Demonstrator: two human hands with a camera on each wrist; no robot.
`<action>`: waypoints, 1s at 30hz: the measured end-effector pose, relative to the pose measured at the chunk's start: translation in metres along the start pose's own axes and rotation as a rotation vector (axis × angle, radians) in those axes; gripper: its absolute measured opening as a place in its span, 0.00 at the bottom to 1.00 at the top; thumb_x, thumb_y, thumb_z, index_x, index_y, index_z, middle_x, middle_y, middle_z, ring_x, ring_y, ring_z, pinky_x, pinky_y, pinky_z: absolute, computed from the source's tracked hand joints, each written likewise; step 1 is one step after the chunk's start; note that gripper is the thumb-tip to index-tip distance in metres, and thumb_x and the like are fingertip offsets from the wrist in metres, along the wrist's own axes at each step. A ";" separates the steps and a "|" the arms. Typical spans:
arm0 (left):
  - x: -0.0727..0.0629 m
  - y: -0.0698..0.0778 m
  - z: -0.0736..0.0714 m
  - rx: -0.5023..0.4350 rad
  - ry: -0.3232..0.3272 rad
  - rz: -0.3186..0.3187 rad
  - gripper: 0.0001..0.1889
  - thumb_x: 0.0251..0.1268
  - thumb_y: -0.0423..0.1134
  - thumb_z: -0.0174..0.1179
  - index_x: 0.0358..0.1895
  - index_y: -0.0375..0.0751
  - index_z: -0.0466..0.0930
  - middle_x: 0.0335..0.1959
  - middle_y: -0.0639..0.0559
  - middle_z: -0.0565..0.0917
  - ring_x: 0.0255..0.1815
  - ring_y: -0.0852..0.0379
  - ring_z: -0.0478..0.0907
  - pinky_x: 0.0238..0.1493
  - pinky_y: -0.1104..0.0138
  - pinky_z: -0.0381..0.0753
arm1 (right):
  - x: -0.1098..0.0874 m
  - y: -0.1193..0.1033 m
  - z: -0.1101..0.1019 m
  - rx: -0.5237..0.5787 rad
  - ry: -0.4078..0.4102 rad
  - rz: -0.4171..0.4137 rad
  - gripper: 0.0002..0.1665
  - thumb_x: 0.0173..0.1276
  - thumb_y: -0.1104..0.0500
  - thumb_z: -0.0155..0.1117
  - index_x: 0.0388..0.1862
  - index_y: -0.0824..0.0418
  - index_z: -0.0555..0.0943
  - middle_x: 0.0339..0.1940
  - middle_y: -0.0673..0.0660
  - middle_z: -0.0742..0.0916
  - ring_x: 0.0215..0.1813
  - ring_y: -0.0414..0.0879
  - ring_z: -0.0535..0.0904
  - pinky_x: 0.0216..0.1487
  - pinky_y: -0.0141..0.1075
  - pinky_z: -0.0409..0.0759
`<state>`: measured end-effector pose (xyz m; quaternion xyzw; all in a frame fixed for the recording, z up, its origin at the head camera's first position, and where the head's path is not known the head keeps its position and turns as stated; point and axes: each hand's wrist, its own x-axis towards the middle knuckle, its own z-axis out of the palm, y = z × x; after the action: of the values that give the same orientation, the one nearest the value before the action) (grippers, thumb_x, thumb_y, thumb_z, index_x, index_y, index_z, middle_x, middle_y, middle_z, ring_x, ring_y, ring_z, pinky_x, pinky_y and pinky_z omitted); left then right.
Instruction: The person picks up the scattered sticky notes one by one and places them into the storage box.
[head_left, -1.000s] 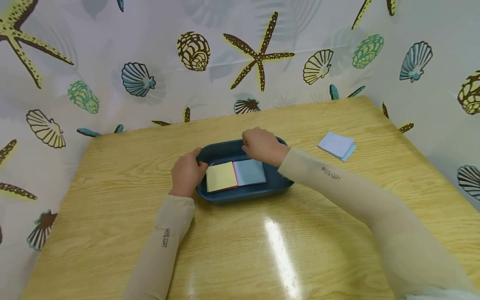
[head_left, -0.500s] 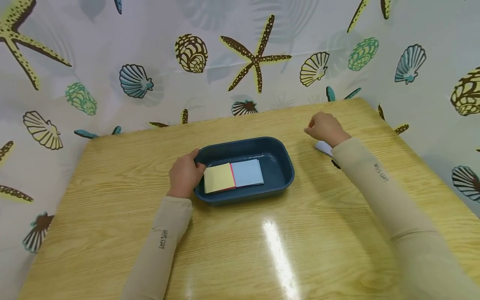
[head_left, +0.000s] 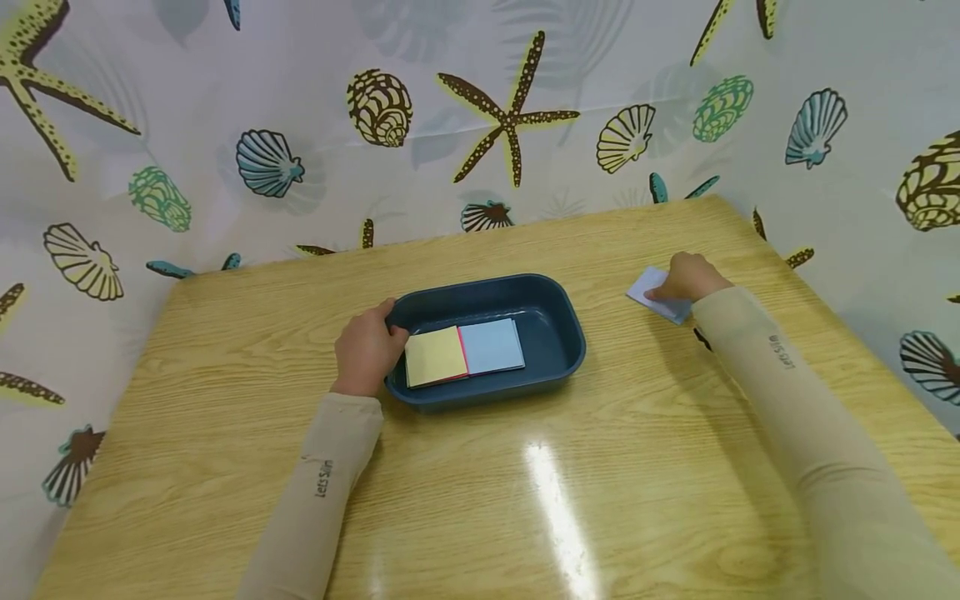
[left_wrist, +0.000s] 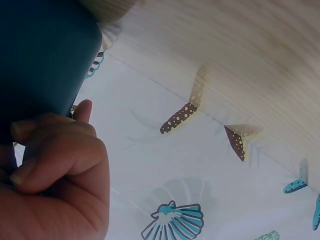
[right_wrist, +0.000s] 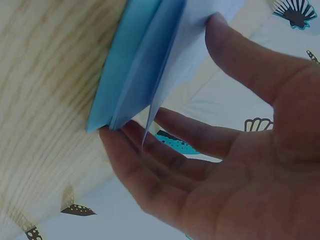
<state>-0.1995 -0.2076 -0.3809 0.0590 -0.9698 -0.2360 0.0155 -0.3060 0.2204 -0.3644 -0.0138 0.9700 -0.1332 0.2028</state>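
My left hand (head_left: 367, 348) grips the left end of a dark blue plastic tray (head_left: 551, 385), thumb over its rim. Inside, toward the left, a yellow stack of sticky notes (head_left: 435, 357) lies beside a light blue stack (head_left: 491, 346), a pink edge showing between them. To the right of the tray, my right hand (head_left: 693, 277) is at a small stack of white and blue sticky notes (head_left: 649, 286). The right wrist view shows the thumb on the white top sheet (right_wrist: 187, 55) and fingertips at the edge of the blue sheets (right_wrist: 117, 75), pinching the notes; one sheet bends away.
The tray and notes rest on a wood-grain table (head_left: 480, 483). A white cloth (head_left: 427, 175) printed with shells and starfish hangs behind the table and along both sides. A small dark item (head_left: 702, 338) shows beside the right wrist.
My right hand has left its place over the tray, moved right and come down onto the white and blue notes. The left hand keeps its hold on the tray.
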 end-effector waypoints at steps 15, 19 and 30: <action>0.001 -0.001 0.001 0.001 0.010 -0.005 0.28 0.61 0.32 0.54 0.68 0.40 0.70 0.09 0.53 0.63 0.11 0.58 0.56 0.15 0.67 0.54 | -0.002 0.000 0.001 -0.003 0.168 0.043 0.29 0.60 0.53 0.69 0.39 0.81 0.74 0.45 0.82 0.72 0.49 0.74 0.64 0.52 0.59 0.63; 0.001 -0.001 0.002 -0.002 0.004 -0.006 0.28 0.61 0.32 0.53 0.68 0.40 0.70 0.09 0.53 0.63 0.11 0.58 0.57 0.15 0.67 0.54 | 0.004 0.004 0.002 0.009 0.188 0.033 0.25 0.59 0.58 0.70 0.39 0.82 0.76 0.46 0.82 0.73 0.49 0.75 0.65 0.51 0.60 0.65; 0.000 0.000 0.001 -0.006 0.002 0.002 0.28 0.62 0.32 0.54 0.68 0.39 0.69 0.09 0.54 0.62 0.11 0.58 0.56 0.15 0.67 0.53 | 0.014 0.012 0.001 0.092 0.265 -0.049 0.23 0.58 0.66 0.69 0.48 0.82 0.78 0.49 0.78 0.79 0.55 0.73 0.69 0.61 0.60 0.61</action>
<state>-0.1997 -0.2076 -0.3818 0.0584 -0.9691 -0.2389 0.0168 -0.3181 0.2302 -0.3741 -0.0103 0.9806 -0.1829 0.0699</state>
